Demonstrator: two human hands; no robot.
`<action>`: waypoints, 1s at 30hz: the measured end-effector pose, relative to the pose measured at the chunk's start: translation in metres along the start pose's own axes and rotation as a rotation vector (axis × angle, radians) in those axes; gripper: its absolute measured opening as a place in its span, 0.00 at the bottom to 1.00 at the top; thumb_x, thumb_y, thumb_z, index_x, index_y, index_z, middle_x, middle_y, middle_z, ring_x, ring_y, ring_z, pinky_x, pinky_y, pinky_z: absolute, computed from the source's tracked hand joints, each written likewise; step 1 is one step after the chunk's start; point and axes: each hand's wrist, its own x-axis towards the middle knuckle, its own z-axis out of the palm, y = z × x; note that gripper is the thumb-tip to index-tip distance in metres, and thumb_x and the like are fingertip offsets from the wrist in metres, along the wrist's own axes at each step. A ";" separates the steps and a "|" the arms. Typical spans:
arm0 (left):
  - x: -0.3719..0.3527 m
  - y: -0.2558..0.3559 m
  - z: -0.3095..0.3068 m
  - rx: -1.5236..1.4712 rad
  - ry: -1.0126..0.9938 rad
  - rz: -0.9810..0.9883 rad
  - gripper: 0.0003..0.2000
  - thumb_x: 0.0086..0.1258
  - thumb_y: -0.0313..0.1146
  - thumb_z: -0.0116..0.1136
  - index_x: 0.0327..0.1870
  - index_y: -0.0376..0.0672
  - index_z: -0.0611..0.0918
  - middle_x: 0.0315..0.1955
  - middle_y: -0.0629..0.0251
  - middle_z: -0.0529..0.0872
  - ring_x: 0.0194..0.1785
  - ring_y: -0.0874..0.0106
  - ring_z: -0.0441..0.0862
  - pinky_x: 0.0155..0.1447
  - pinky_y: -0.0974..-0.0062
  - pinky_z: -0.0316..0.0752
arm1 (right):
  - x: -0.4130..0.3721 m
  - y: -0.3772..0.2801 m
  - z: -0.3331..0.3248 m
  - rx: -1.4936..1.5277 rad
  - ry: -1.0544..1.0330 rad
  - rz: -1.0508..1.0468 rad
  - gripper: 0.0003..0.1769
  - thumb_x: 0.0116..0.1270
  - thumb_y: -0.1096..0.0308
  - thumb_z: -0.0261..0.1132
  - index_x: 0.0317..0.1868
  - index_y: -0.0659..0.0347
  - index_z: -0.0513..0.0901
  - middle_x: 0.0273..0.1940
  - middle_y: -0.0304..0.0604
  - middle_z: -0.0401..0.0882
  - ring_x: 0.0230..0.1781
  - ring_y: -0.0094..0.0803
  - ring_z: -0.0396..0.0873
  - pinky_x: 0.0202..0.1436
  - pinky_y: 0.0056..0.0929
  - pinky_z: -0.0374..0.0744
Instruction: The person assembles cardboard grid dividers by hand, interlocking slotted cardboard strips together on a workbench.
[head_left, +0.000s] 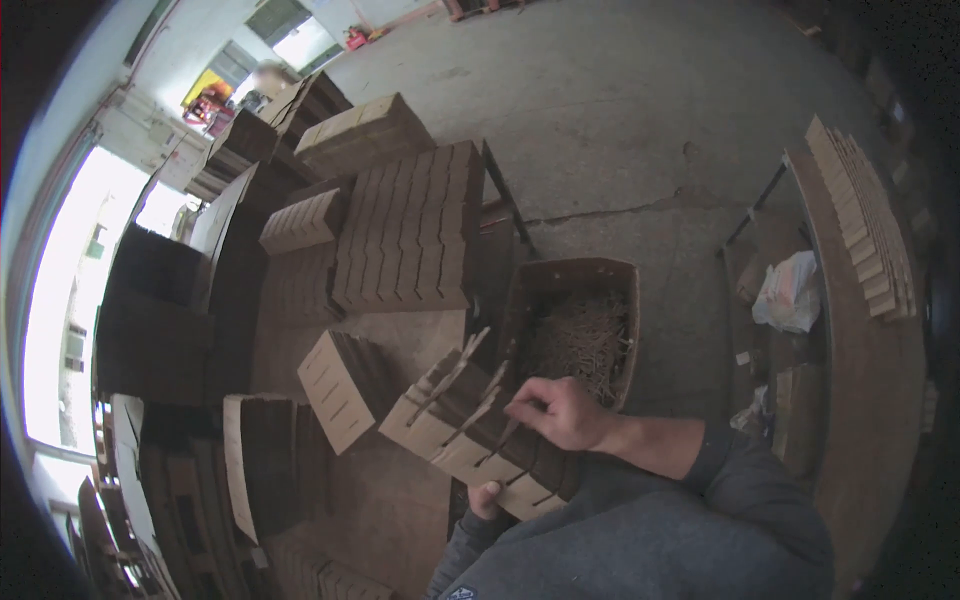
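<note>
A stack of slotted cardboard sheets (440, 437) leans across my lap at the table's edge, its slots running across the light face. My left hand (485, 499) grips the stack's lower edge, thumb on the front face. Rough strips of cardboard (484, 408) stick up out of two slots. Over the stack's upper side, my right hand (565, 413) is closed in a pinch on a thin cardboard strip (508, 432) at another slot; the fingers partly hide it. Just beyond that hand stands a cardboard box (635, 300) holding many thin cardboard scraps (580, 340).
Another slotted stack (337, 392) stands tilted on the table (410, 500). Large stacks of slotted cardboard (405, 230) fill the table's far side. To the right, a bench (870, 400) carries more cardboard pieces (862, 215), with a plastic bag (788, 292) beside it.
</note>
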 end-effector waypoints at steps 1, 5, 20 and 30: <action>0.001 -0.001 -0.002 0.004 0.006 0.013 0.49 0.51 0.58 0.73 0.70 0.40 0.64 0.63 0.51 0.75 0.65 0.49 0.74 0.66 0.41 0.72 | -0.002 0.001 -0.006 0.052 0.084 0.056 0.12 0.74 0.59 0.63 0.41 0.60 0.83 0.31 0.41 0.83 0.26 0.29 0.79 0.26 0.25 0.77; -0.007 -0.038 -0.048 -0.175 -0.009 -0.070 0.48 0.51 0.56 0.74 0.70 0.41 0.64 0.63 0.51 0.77 0.64 0.48 0.75 0.64 0.39 0.73 | -0.004 0.020 -0.052 -0.072 0.377 0.108 0.12 0.75 0.57 0.61 0.40 0.57 0.83 0.27 0.36 0.80 0.25 0.26 0.77 0.28 0.25 0.76; -0.002 -0.022 -0.024 -0.028 -0.033 -0.170 0.51 0.47 0.63 0.74 0.69 0.41 0.67 0.63 0.53 0.77 0.65 0.48 0.75 0.66 0.39 0.71 | -0.005 0.041 -0.005 0.296 0.236 0.547 0.13 0.72 0.51 0.64 0.39 0.52 0.80 0.25 0.37 0.80 0.21 0.23 0.75 0.23 0.23 0.71; 0.002 0.004 -0.006 0.099 -0.002 -0.083 0.53 0.44 0.66 0.73 0.71 0.46 0.66 0.65 0.55 0.75 0.68 0.48 0.72 0.69 0.37 0.67 | -0.016 0.077 -0.079 0.124 0.578 0.598 0.12 0.75 0.56 0.60 0.38 0.54 0.79 0.25 0.36 0.75 0.24 0.26 0.72 0.29 0.27 0.73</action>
